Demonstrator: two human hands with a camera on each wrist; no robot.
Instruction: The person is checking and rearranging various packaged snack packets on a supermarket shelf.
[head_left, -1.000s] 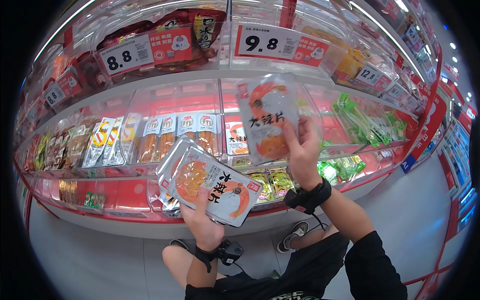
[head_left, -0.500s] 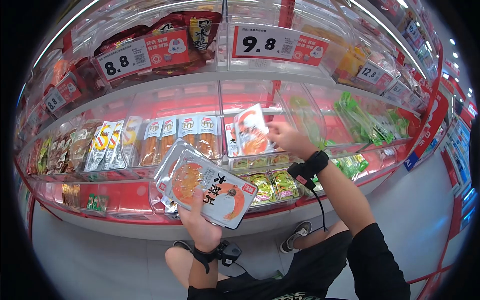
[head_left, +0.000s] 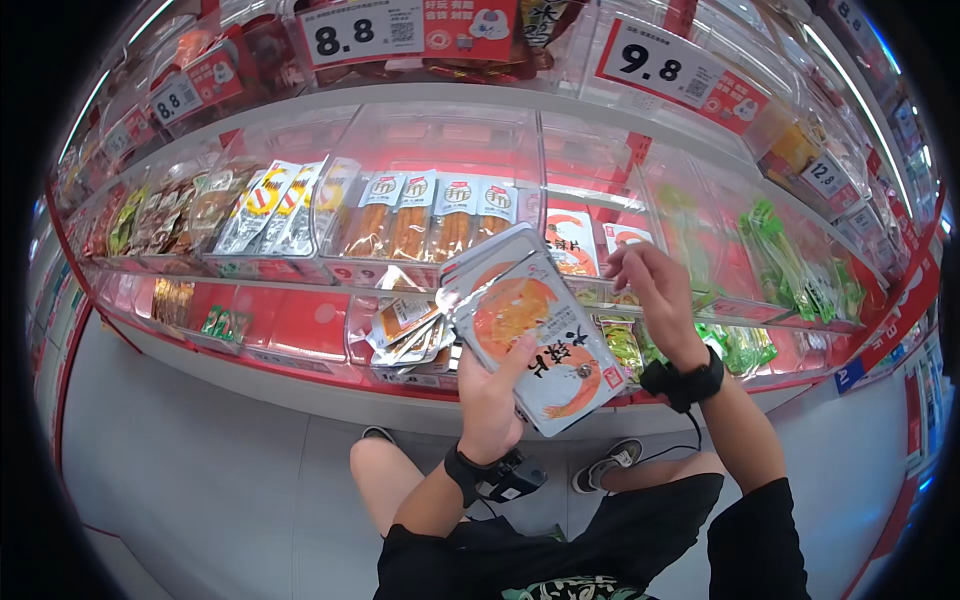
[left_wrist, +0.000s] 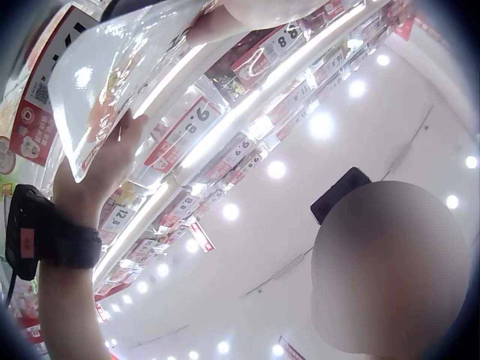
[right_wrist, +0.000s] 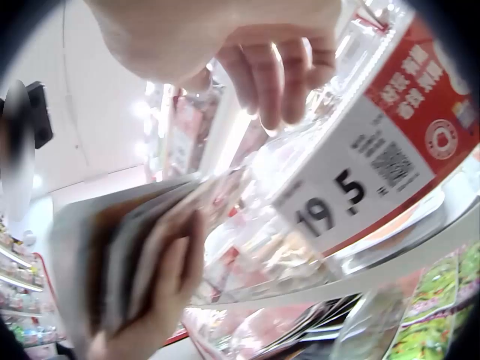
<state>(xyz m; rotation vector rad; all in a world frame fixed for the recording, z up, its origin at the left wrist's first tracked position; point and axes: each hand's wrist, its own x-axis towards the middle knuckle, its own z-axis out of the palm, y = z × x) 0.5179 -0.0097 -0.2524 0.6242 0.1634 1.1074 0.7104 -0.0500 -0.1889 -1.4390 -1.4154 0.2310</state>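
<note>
My left hand (head_left: 488, 400) grips a small stack of flat, clear-fronted snack packs (head_left: 535, 325), thumb across the front one, which shows orange pictures and black characters. From the side, in the right wrist view, several packs (right_wrist: 124, 255) fan out in the left hand (right_wrist: 161, 319). My right hand (head_left: 660, 300) hangs loosely bent in front of the middle bin, with nothing in it. Its fingers (right_wrist: 266, 82) dangle above a 19.5 price tag (right_wrist: 330, 199). Behind that hand, similar packs (head_left: 572, 245) stand in the bin.
Clear dividers split the shelf. Left of the middle bin stand brown snack-stick packs (head_left: 410, 220) and silver-yellow packs (head_left: 270, 210); green packs (head_left: 790, 265) lie to the right. A lower bin holds tilted packs (head_left: 410, 330). Price tags (head_left: 680, 70) line the shelf above.
The right hand has set its pack in the middle bin and drawn back from it. The left hand still holds its stack; the head view has shifted left and downward.
</note>
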